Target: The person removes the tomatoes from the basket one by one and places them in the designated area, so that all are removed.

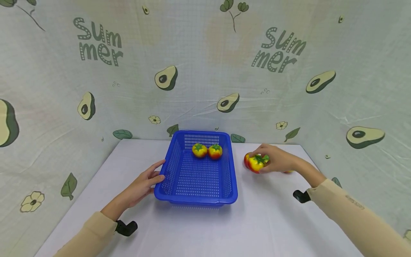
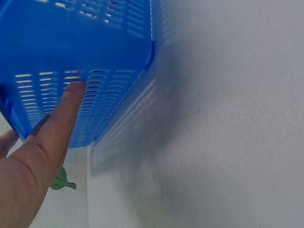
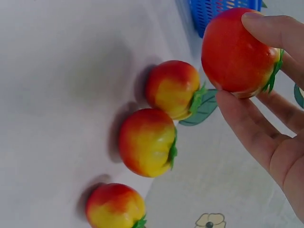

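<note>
A blue plastic basket (image 1: 196, 198) with slotted walls stands mid-table and holds two red-and-yellow tomatoes (image 1: 199, 151) near its far end. At its left side, my left hand (image 1: 141, 187) touches the rim with fairly straight fingers. One finger (image 2: 66, 109) lies against the slotted outer wall in the left wrist view. My right hand (image 1: 275, 160), right of the basket, pinches a tomato (image 3: 237, 52) with green leaves between thumb and fingers. Three more tomatoes (image 3: 148, 142) rest on the table below that hand in the right wrist view.
A pale sheet (image 1: 199, 35) printed with avocados, leaves and lettering hangs behind and along both sides of the white table (image 1: 199, 232). Each sleeve has a black device (image 1: 126, 227) at the wrist.
</note>
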A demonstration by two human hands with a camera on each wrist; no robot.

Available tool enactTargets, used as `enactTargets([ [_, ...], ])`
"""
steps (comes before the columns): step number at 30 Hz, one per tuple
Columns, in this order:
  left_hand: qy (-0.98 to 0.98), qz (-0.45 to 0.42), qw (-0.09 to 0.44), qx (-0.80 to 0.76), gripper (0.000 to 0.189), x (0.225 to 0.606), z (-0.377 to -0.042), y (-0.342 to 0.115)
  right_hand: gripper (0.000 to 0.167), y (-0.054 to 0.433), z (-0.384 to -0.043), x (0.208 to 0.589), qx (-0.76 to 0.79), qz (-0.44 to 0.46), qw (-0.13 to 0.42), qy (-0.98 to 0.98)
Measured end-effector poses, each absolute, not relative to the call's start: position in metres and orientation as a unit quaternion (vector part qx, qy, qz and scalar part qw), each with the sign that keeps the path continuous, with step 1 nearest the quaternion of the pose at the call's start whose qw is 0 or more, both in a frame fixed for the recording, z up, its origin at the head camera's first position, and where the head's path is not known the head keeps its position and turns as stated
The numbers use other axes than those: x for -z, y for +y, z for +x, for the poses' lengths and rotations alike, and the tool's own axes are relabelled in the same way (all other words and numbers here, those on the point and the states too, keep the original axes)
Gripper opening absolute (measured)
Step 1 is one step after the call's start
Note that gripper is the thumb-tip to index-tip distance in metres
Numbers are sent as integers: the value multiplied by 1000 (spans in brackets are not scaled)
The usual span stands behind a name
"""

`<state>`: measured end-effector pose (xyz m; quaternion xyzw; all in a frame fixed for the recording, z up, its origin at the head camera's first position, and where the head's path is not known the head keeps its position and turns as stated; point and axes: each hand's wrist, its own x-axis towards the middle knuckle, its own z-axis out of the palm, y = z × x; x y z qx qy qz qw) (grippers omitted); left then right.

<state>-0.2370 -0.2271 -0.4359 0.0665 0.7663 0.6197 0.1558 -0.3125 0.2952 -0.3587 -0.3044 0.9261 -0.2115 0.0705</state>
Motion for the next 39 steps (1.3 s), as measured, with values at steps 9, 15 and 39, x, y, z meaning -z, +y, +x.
enactTargets([
  [9,767,66,157,-619,72,436,-238,-227,51,301,-305,383,223,-297,87,924],
  [15,769,67,156,-616,72,434,-238,-226,47,303,-303,401,214,-308,78,924],
  [39,766,64,159,-620,72,436,-238,-227,50,295,-298,412,203,-283,108,931],
])
